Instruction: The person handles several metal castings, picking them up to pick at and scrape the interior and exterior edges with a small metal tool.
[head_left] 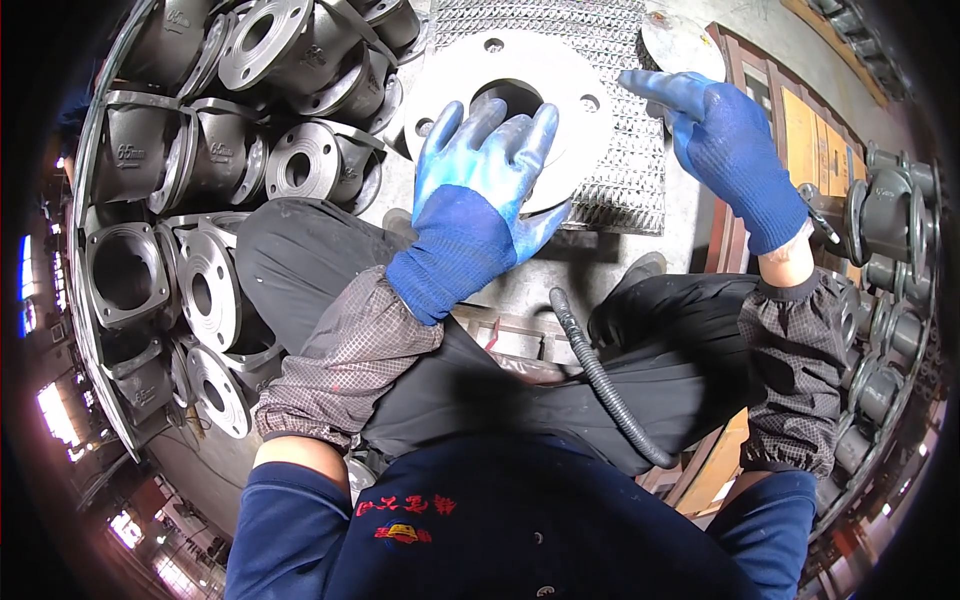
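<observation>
A round pale metal flange [565, 75] with a wide centre hole and bolt holes lies in front of me, brightly lit. My left hand [480, 165], in a blue coated glove, rests on its near side with fingers spread over the centre hole and the thumb along the rim. To the right, my right hand [715, 125], gloved alike, hovers beside the flange with its fingers stretched toward the left. No held thing shows in it, though its palm side is hidden. Beneath the flange is a textured metal plate [635, 190].
Dark cast flanged pipe bodies [215, 150] are stacked at left; more castings [890, 220] stand at far right. A ribbed flexible hose [600, 375] runs between my legs. A pale round disc [680, 45] lies behind my right hand, near a brown metal frame [740, 60].
</observation>
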